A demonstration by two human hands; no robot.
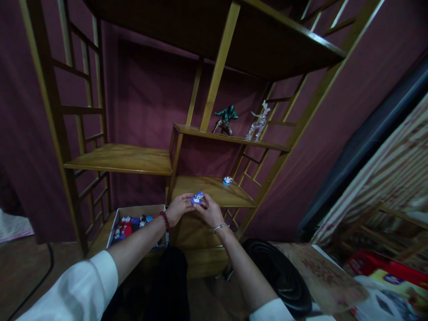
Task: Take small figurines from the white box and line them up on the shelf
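A small purple and white figurine [197, 198] is held between both hands, in front of a wooden shelf [200, 183]. My left hand [179, 208] grips its left side with the fingertips; a dark red bead bracelet circles that wrist. My right hand [210, 211] pinches it from the right, with a silver bangle on the wrist. Farther back on the same shelf stands another small figurine [227, 180] with a blue base. Below my left forearm, an open box [115, 227] holds several small colourful figures, partly hidden by the arm.
A dark green figure [226, 119] and a clear deer figurine [259, 121] stand on the upper right shelf [240, 140]. Another wooden shelf [123, 158] projects at left. Wooden uprights frame the unit. A coiled black object [277, 272] and bags lie at lower right.
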